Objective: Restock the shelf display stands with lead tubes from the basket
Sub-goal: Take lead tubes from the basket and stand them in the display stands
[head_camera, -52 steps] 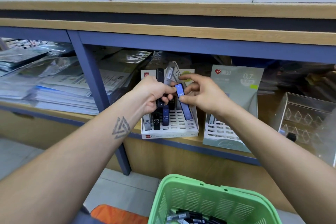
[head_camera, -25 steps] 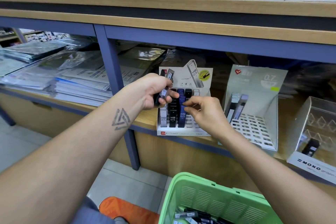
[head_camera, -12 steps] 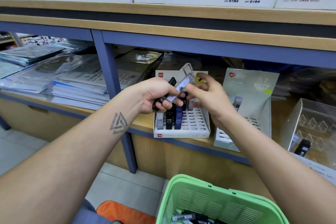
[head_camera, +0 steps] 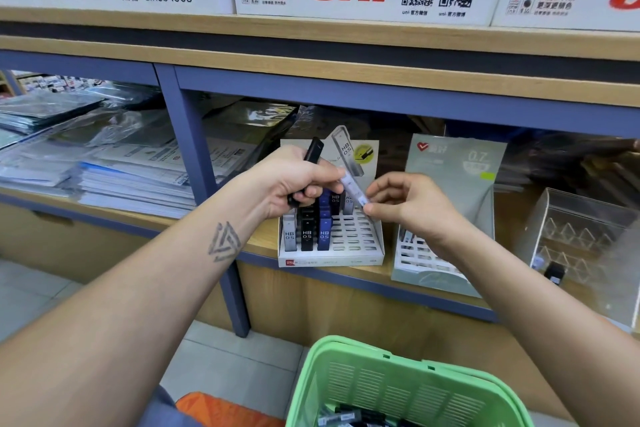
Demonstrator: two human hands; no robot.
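Left hand [head_camera: 294, 180] grips black tube [head_camera: 313, 151] — both hands pinch clear tube [head_camera: 353, 188], right hand [head_camera: 412, 208] fingertips.

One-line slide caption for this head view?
Left hand grips a black lead tube while right hand pinches a clear tube above the white display stand.

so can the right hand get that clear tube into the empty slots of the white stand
Probably yes: the right hand pinches the clear tube just above the white stand, whose right-side slots look empty and unobstructed.
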